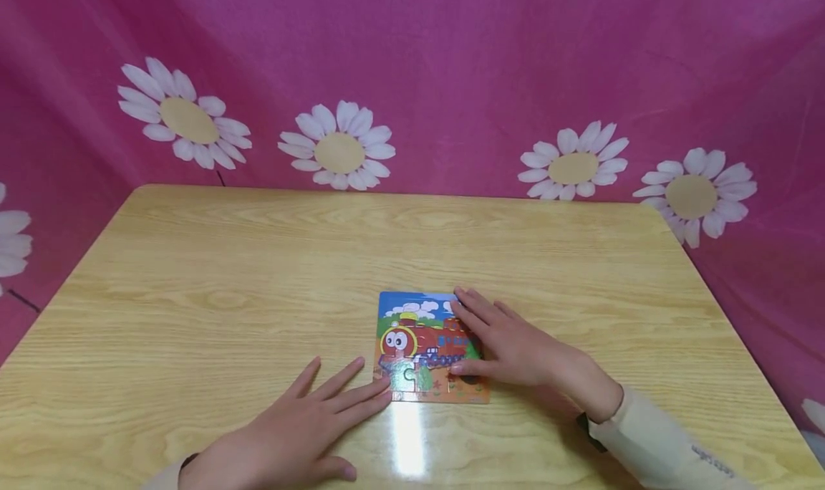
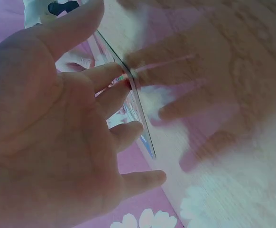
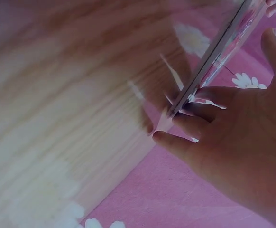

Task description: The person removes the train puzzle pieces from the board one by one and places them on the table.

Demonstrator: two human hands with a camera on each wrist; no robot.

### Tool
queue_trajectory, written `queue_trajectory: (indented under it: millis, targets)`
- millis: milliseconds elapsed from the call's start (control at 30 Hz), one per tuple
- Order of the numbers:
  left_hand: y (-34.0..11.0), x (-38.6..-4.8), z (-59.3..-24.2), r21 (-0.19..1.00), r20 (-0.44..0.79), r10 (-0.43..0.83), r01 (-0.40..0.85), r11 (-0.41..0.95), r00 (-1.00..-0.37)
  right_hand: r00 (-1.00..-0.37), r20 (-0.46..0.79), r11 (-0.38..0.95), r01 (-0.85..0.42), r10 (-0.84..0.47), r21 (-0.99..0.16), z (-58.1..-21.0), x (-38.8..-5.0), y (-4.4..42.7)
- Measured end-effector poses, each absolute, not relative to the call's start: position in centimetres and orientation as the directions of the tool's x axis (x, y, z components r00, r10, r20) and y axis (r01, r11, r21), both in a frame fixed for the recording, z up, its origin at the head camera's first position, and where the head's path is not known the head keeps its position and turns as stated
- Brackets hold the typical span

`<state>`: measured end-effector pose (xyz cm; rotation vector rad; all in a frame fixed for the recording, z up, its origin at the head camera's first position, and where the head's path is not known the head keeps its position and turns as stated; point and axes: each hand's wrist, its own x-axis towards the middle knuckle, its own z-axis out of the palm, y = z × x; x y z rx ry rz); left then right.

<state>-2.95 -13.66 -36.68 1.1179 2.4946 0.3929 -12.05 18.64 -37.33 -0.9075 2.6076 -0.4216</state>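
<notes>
Fingers are extended on both hands and nothing is plainly gripped: the left hand point(image 1: 293, 418), nearest, is held with fingers fanned and thumb set apart toward the near side, its index and middle fingertips brought to the lower left edge of a jigsaw puzzle point(image 1: 422, 343). The right hand point(image 1: 515, 343), reached in from a pale sleeve point(image 1: 664, 433) with a dark band point(image 1: 591, 433) at the wrist, is laid across the puzzle's right side, the fingers angled toward its upper right corner and the thumb point(image 1: 470, 367) stretched over its lower part. In the wrist views both palms are seen raised off the tabletop, and mirrored in it. The puzzle is lying flat between the hands, its train picture facing up; part of its right side is covered, so whether every piece is seated cannot be told. The step in hand is judged to be steadying or squaring the puzzle from both sides; for the next move, light, even pressure would seem to be called for. Beyond, the wood-grained table point(image 1: 258, 275) is backed by a pink cloth point(image 1: 445, 67) printed with white daisies point(image 1: 339, 152).
</notes>
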Motion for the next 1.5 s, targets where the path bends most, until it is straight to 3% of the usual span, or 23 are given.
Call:
queue_trajectory:
  millis: [300,700,933,1200,1500]
  targets:
    - [-13.8,-3.0,-36.3,0.402,-0.236,0.762,0.653,0.642,-0.603,-0.741,-0.213,0.752,-0.535,-0.637,-0.385,-37.6,-12.0,18.6]
    - [-13.3,-3.1,-36.5,0.414,-0.223,0.775,0.662,0.625,-0.592,-0.743,-0.087,0.69,-0.562,-0.663,-0.456,-37.7,-12.0,20.1]
    - [-12.2,-3.6,-36.3,0.38,-0.187,0.782,0.69,0.616,-0.595,-0.802,-0.048,0.702,-0.49,-0.595,-0.517,-37.1,-12.1,21.0]
    - [-8.2,-7.6,-36.2,0.304,-0.145,0.779,0.721,0.622,-0.611,-0.867,0.101,0.709,-0.462,-0.488,-0.533,-37.8,-12.4,20.2]
    - [-6.4,-10.1,-36.8,0.289,-0.204,0.756,0.7,0.653,-0.621,-0.915,0.037,0.685,-0.327,-0.401,-0.651,-37.8,-12.9,18.9]
